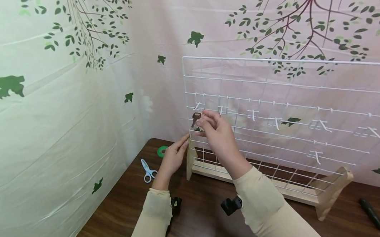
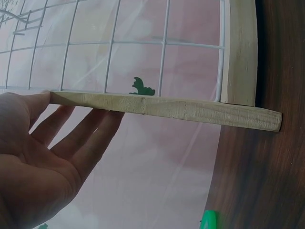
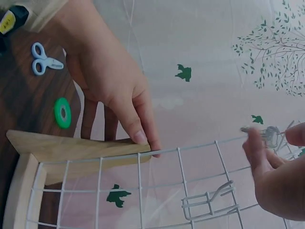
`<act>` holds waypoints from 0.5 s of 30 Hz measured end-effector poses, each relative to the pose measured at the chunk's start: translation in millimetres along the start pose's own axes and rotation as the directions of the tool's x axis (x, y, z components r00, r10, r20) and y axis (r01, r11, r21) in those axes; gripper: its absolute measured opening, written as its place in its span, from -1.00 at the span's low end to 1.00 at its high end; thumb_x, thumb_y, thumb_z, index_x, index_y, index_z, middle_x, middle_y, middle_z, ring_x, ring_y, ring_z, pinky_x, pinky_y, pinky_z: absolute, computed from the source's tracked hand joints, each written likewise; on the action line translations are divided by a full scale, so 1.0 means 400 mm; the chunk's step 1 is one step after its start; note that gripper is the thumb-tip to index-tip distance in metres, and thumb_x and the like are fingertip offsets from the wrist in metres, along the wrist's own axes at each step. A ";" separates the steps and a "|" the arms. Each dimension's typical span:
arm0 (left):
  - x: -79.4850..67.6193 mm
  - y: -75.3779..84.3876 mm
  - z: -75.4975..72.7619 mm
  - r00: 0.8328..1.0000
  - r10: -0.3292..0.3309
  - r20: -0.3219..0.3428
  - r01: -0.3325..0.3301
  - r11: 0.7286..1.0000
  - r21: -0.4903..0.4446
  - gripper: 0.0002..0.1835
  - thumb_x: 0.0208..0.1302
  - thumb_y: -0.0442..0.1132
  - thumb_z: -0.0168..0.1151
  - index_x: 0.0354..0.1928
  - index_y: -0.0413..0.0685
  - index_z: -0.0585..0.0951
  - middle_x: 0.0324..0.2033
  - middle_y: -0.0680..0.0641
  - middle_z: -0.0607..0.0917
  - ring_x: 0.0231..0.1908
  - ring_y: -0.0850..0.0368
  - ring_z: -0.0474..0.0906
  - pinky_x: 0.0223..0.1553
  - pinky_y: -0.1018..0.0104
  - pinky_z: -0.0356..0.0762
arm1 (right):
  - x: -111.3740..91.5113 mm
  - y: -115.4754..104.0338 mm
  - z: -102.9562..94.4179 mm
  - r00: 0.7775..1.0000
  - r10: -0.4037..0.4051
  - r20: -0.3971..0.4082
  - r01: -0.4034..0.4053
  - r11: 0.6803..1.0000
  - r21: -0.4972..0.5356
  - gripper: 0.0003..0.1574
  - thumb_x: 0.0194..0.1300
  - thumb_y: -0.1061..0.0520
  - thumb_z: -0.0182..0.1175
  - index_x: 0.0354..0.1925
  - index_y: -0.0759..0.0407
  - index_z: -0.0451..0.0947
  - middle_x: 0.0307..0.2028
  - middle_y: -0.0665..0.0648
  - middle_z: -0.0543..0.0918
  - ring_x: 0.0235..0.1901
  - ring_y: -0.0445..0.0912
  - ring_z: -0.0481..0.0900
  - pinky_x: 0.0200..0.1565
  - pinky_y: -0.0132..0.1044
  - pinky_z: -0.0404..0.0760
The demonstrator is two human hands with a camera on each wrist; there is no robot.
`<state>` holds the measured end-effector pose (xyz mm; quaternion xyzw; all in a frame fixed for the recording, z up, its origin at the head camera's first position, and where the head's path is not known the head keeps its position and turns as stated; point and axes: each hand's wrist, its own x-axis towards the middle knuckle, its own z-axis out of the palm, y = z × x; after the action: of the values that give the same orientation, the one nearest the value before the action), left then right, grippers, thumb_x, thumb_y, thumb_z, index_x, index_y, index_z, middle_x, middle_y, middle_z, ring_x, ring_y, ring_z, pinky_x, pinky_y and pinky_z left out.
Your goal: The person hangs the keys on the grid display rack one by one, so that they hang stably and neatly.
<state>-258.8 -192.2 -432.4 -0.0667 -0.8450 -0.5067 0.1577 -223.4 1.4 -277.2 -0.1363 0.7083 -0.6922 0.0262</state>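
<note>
A key (image 1: pixel 195 119) is at the fingertips of my right hand (image 1: pixel 221 136), close below the leftmost white hook (image 1: pixel 197 106) of a white wire grid rack (image 1: pixel 232 58). In the right wrist view the key (image 3: pixel 270 137) looks silvery beside the right hand (image 3: pixel 281 183); whether it touches the hook cannot be told. My left hand (image 1: pixel 172 157) grips the top of the wooden side post (image 1: pixel 189 165) at the rack's left end. The left wrist view has the left hand's (image 2: pixel 43 167) thumb and fingers on the post (image 2: pixel 167 107).
Blue scissors (image 1: pixel 147 171) and a green tape roll (image 1: pixel 161 151) lie left of the rack on the dark wooden table (image 1: pixel 114 200). Several other hooks (image 1: pixel 276 123) stick out from the grid. A black-handled screwdriver (image 1: pixel 372 214) lies at the right. Leaf-printed curtains hang behind.
</note>
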 end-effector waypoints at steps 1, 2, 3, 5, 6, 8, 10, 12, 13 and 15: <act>0.000 -0.001 0.001 1.000 0.000 0.001 0.000 1.000 0.000 -0.55 0.69 0.04 0.06 0.50 0.32 0.55 0.50 -0.04 0.55 0.52 -0.09 0.47 0.50 -0.16 0.48 | -0.007 0.003 -0.003 1.000 -0.004 0.008 0.004 1.000 -0.004 -0.37 0.69 0.08 0.07 0.60 0.13 0.29 0.48 0.16 0.56 0.22 0.23 0.74 0.30 -0.07 0.72; 0.000 -0.002 0.002 1.000 0.001 0.003 -0.001 1.000 -0.001 -0.55 0.69 0.04 0.06 0.50 0.32 0.55 0.50 -0.06 0.55 0.53 -0.09 0.46 0.51 -0.17 0.47 | -0.015 0.005 -0.007 1.000 -0.012 0.019 0.012 1.000 -0.001 -0.35 0.70 0.08 0.06 0.61 0.12 0.26 0.52 0.14 0.51 0.27 0.20 0.71 0.35 -0.04 0.69; 0.000 -0.003 0.002 1.000 0.000 0.005 0.000 1.000 0.002 -0.55 0.69 0.04 0.06 0.50 0.31 0.55 0.51 -0.07 0.55 0.53 -0.10 0.46 0.51 -0.17 0.46 | -0.025 0.008 -0.012 0.999 -0.015 0.030 0.015 1.000 -0.004 -0.33 0.70 0.06 0.06 0.63 0.10 0.22 0.55 0.11 0.47 0.31 0.18 0.69 0.40 -0.02 0.65; -0.001 -0.006 0.003 1.000 0.000 0.007 0.000 1.000 0.007 -0.55 0.69 0.04 0.06 0.50 0.31 0.55 0.51 -0.09 0.54 0.53 -0.11 0.45 0.51 -0.17 0.46 | -0.046 0.013 -0.024 0.999 -0.016 0.052 0.016 1.000 -0.006 -0.30 0.71 0.04 0.04 0.66 0.06 0.16 0.59 0.07 0.41 0.36 0.15 0.65 0.46 0.02 0.58; -0.001 -0.007 0.004 1.000 0.001 0.007 -0.001 1.000 0.009 -0.54 0.69 0.04 0.07 0.51 0.30 0.55 0.51 -0.08 0.54 0.53 -0.11 0.45 0.51 -0.17 0.46 | -0.058 0.013 -0.032 0.998 -0.014 0.061 0.015 1.000 -0.016 -0.30 0.72 0.02 0.03 0.67 0.04 0.14 0.60 0.04 0.39 0.37 0.13 0.64 0.49 0.03 0.55; -0.002 -0.009 0.004 1.000 0.000 0.008 0.000 1.000 0.007 -0.54 0.69 0.04 0.07 0.51 0.27 0.54 0.52 -0.11 0.53 0.54 -0.12 0.44 0.52 -0.17 0.46 | -0.086 0.012 -0.052 0.997 -0.021 0.070 0.023 0.999 -0.031 -0.33 0.73 0.01 0.00 0.66 0.01 0.15 0.61 -0.01 0.38 0.38 0.10 0.64 0.49 0.03 0.54; -0.002 -0.008 0.003 1.000 -0.002 0.009 0.002 1.000 0.004 -0.54 0.69 0.03 0.07 0.51 0.25 0.54 0.52 -0.10 0.52 0.54 -0.11 0.43 0.52 -0.15 0.45 | -0.117 0.005 -0.077 0.997 -0.029 0.067 0.033 0.998 -0.060 -0.34 0.74 -0.03 -0.01 0.65 -0.02 0.17 0.59 -0.06 0.41 0.37 0.06 0.65 0.51 0.07 0.51; -0.001 -0.006 0.002 1.000 -0.007 0.009 0.007 1.000 0.000 -0.54 0.69 0.03 0.07 0.51 0.24 0.54 0.53 -0.07 0.52 0.55 -0.10 0.42 0.53 -0.13 0.44 | -0.149 0.000 -0.107 0.998 -0.051 0.047 0.055 0.995 -0.089 -0.35 0.73 -0.08 0.00 0.63 -0.04 0.22 0.56 -0.09 0.45 0.35 0.00 0.67 0.50 0.09 0.51; 0.000 -0.004 0.001 1.000 -0.009 0.009 0.009 1.000 0.002 -0.54 0.69 0.03 0.06 0.51 0.25 0.54 0.53 -0.07 0.52 0.55 -0.09 0.42 0.54 -0.12 0.44 | -0.165 0.000 -0.124 0.997 -0.067 0.033 0.070 0.991 -0.110 -0.36 0.73 -0.10 0.00 0.63 -0.05 0.23 0.55 -0.10 0.46 0.34 -0.04 0.68 0.49 0.02 0.53; 0.005 0.000 0.000 1.000 -0.004 0.011 0.004 1.000 0.006 -0.54 0.70 0.02 0.06 0.52 0.25 0.53 0.52 -0.06 0.52 0.55 -0.10 0.42 0.53 -0.12 0.44 | -0.196 0.004 -0.161 0.996 -0.093 0.000 0.092 0.984 -0.151 -0.35 0.73 -0.16 -0.01 0.62 -0.06 0.24 0.54 -0.09 0.49 0.30 -0.12 0.70 0.47 -0.12 0.56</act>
<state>-260.7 -192.2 -431.9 -0.0674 -0.8474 -0.5042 0.1520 -162.7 82.1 -288.0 -0.1683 0.7515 -0.6377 -0.0190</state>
